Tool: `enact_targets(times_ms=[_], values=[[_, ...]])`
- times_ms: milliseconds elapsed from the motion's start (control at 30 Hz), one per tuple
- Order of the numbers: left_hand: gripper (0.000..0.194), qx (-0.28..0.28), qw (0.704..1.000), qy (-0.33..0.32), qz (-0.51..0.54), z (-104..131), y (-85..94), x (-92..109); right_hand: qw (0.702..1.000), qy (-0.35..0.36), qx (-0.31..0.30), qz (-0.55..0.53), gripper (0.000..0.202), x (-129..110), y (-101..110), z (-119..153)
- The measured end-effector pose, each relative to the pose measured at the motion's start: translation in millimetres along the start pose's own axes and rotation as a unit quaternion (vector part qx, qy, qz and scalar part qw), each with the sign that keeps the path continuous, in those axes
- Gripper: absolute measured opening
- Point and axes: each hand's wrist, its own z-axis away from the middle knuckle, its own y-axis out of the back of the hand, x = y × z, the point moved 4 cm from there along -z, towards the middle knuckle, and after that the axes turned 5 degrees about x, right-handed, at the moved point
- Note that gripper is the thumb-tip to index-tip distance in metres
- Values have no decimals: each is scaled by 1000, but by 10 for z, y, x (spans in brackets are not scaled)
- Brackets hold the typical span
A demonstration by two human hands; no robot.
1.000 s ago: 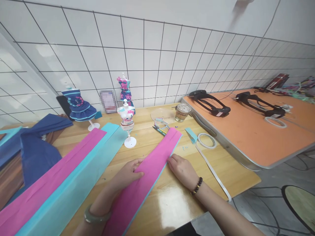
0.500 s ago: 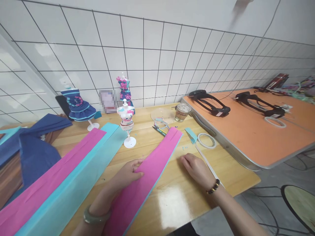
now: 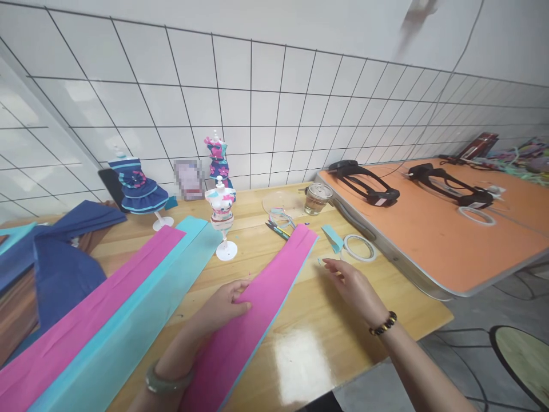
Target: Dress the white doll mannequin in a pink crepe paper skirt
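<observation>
A long pink strip with a light blue edge (image 3: 268, 286) slants across the wooden table (image 3: 300, 326). My left hand (image 3: 225, 306) grips its left edge, thumb on top. Right of the strip, my right hand (image 3: 349, 283) hovers over or rests on the wood, fingers loosely bent and partly apart, with nothing visible in them. Small blue scraps lie by its fingertips. Beyond it are a folded light blue piece (image 3: 332, 238) and a roll of white tape (image 3: 359, 248). Scissors (image 3: 281, 217) and a dark pen (image 3: 278, 230) lie at the strip's far end.
More pink (image 3: 103, 292) and light blue fabric (image 3: 150, 303) lies at the left, beside dark blue fabric (image 3: 64, 274). Small dress forms, one white-based (image 3: 222, 214), stand behind. A lidded cup (image 3: 318, 198) is at the back. Black headsets (image 3: 364, 183) sit on the orange table (image 3: 429, 240).
My right hand has moved slightly forward and its fingers have loosened. My left hand keeps its hold on the pink strip. The camera view has shifted a little.
</observation>
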Motion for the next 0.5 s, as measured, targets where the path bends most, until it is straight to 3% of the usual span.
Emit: enact_targets(times_ms=[500], values=[[43, -30, 998, 15, 47, 29, -45, 41, 999, 42, 23, -20, 28, -136, -155, -106]])
